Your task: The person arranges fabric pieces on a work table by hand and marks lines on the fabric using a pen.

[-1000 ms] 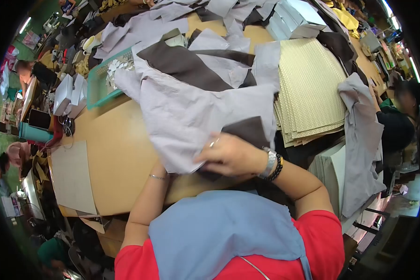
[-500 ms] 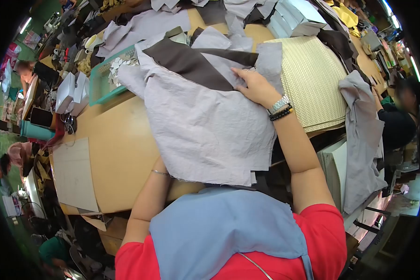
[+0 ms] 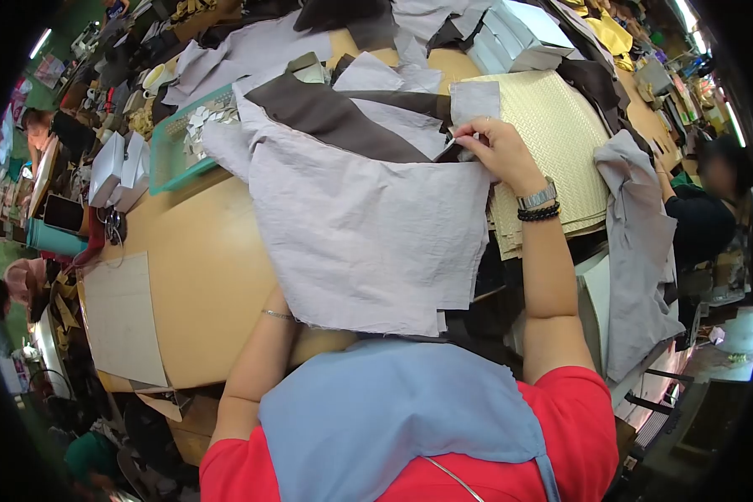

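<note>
A large light-grey fabric piece (image 3: 368, 234) hangs over the table's front edge. Along its top lies a dark brown, smooth, leather-like strip (image 3: 335, 117) with a straight edge. My right hand (image 3: 500, 152) is at the piece's upper right corner, with thumb and fingers pinched on the dark edge there, which is slightly lifted. Only the forearm and bracelet of my left arm (image 3: 263, 347) show; the hand is hidden beneath the fabric, so its fingers cannot be seen.
Textured cream sheets (image 3: 552, 151) are stacked on the right. A teal basket (image 3: 176, 186) holds white scraps. White boxes (image 3: 106, 170) stand left, a pale-blue box (image 3: 510, 38) at the back. Grey cloth (image 3: 636, 251) drapes at right. A co-worker (image 3: 711, 209) sits beyond it.
My right hand has moved right, from lying on the fabric to pinching its upper right corner. That corner is now raised a little. My left forearm has barely moved.
</note>
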`<state>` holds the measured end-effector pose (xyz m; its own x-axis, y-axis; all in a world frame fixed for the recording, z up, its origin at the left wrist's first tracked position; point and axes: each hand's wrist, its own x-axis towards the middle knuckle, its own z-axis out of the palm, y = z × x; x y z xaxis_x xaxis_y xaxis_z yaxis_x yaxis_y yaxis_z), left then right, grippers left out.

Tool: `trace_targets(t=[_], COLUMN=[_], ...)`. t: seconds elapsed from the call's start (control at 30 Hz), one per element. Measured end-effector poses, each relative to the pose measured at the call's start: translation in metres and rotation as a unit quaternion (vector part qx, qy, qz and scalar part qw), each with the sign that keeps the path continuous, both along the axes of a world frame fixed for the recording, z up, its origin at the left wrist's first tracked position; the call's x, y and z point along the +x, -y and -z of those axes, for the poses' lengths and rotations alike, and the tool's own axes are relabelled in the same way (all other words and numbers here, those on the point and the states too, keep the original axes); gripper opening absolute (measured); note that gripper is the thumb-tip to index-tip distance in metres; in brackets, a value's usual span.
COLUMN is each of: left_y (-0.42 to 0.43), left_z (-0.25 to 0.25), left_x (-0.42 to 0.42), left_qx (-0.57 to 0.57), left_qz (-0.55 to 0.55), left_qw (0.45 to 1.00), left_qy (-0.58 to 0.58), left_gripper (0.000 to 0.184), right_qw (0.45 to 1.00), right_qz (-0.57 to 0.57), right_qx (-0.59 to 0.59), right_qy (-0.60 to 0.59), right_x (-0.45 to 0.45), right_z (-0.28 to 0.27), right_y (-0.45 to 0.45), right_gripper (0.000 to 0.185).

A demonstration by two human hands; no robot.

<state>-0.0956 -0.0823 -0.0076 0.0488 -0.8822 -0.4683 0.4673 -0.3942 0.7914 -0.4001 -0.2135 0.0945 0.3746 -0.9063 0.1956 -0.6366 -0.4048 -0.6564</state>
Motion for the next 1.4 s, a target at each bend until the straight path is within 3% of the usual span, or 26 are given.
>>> trace_targets(t=[0.07, 0.17, 0.27, 0.4, 0.53, 0.63, 0.7, 0.73, 0.8, 0.87, 0.9, 0.93, 0.97, 1.0, 1.03, 1.07, 1.1, 1.13, 1.17, 1.23, 1.27, 1.4], left_y=[-0.002, -0.008, -0.018, -0.042, -0.088, -0.135, -0.166, -0.180, -0.199, -0.208, -0.218, -0.228, -0.228, -0.221, -0.214, -0.211, -0.212, -0.213, -0.213, -0.208, -0.206, -0.198], left_z=[-0.001, -0.007, -0.020, -0.078, -0.153, -0.186, -0.190, -0.185, -0.157, -0.106, -0.061, -0.029, -0.021, -0.012, -0.001, 0.009, 0.002, -0.004, -0.007, 0.003, 0.014, 0.024], left_x=[0.003, 0.007, 0.020, 0.077, 0.208, 0.319, 0.393, 0.427, 0.487, 0.508, 0.546, 0.578, 0.576, 0.573, 0.568, 0.558, 0.541, 0.527, 0.514, 0.492, 0.485, 0.430], left_qx=[-0.001, -0.003, -0.011, -0.051, -0.035, 0.050, 0.137, 0.182, 0.236, 0.219, 0.180, 0.139, 0.120, 0.118, 0.117, 0.115, 0.042, 0.010, -0.024, -0.082, -0.105, -0.134], left_qz=[0.002, 0.007, 0.017, 0.034, 0.018, -0.014, -0.048, -0.066, -0.105, -0.133, -0.160, -0.184, -0.187, -0.256, -0.320, -0.380, -0.360, -0.301, -0.242, -0.149, -0.118, -0.018], left_qw=[1.000, 1.000, 1.000, 0.998, 0.990, 0.976, 0.960, 0.947, 0.907, 0.796, 0.734, 0.664, 0.651, 0.602, 0.549, 0.492, 0.467, 0.453, 0.438, 0.470, 0.516, 0.651], left_qy=[0.001, -0.004, -0.007, 0.032, 0.138, 0.211, 0.240, 0.254, 0.332, 0.549, 0.635, 0.711, 0.725, 0.747, 0.763, 0.774, 0.807, 0.839, 0.866, 0.866, 0.842, 0.747], left_gripper=[0.050, 0.051, 0.051, 0.052, 0.052, 0.052, 0.053, 0.053, 0.053, 0.064, 0.068, 0.073, 0.078, 0.077, 0.075, 0.074, 0.063, 0.059, 0.055, 0.048, 0.046, 0.042], right_qw=[0.998, 0.988, 0.921, 0.888, 0.899, 0.930, 0.962, 0.967, 0.976, 0.983, 0.990, 0.981, 0.966, 0.944, 0.899, 0.845, 0.791, 0.720, 0.593, 0.288, 0.320, 0.302], right_qz=[-0.003, 0.043, -0.023, -0.050, -0.129, -0.175, -0.202, -0.216, -0.190, -0.153, -0.138, -0.159, -0.178, -0.194, -0.295, -0.343, -0.378, -0.414, -0.444, -0.470, -0.473, -0.506], right_qx=[-0.057, -0.092, -0.129, -0.153, -0.135, -0.188, -0.077, -0.002, -0.032, -0.062, -0.015, 0.031, 0.079, 0.129, 0.156, 0.193, 0.264, 0.310, 0.361, 0.421, 0.441, 0.450], right_qy=[0.010, 0.115, 0.367, 0.431, 0.397, 0.265, 0.169, 0.138, 0.103, 0.080, 0.038, 0.106, 0.171, 0.234, 0.283, 0.362, 0.401, 0.463, 0.567, 0.721, 0.692, 0.671], right_x=[0.003, 0.016, 0.040, 0.069, 0.120, 0.158, 0.172, 0.179, 0.187, 0.183, 0.178, 0.182, 0.183, 0.182, 0.183, 0.189, 0.195, 0.201, 0.212, 0.243, 0.242, 0.260], right_z=[0.005, 0.016, 0.009, -0.035, -0.078, -0.082, -0.075, -0.067, -0.040, -0.021, -0.020, -0.020, -0.020, -0.020, -0.039, -0.057, -0.073, -0.088, -0.097, -0.107, -0.114, -0.108], right_y=[-0.004, -0.019, -0.042, -0.062, -0.080, -0.083, -0.090, -0.092, -0.081, -0.069, -0.070, -0.077, -0.088, -0.101, -0.117, -0.144, -0.169, -0.193, -0.222, -0.269, -0.278, -0.297], right_gripper=[0.013, 0.012, 0.010, 0.012, 0.013, 0.013, 0.011, 0.011, 0.011, 0.012, 0.016, 0.019, 0.021, 0.024, 0.033, 0.053, 0.074, 0.079, 0.084, 0.097, 0.093, 0.081])
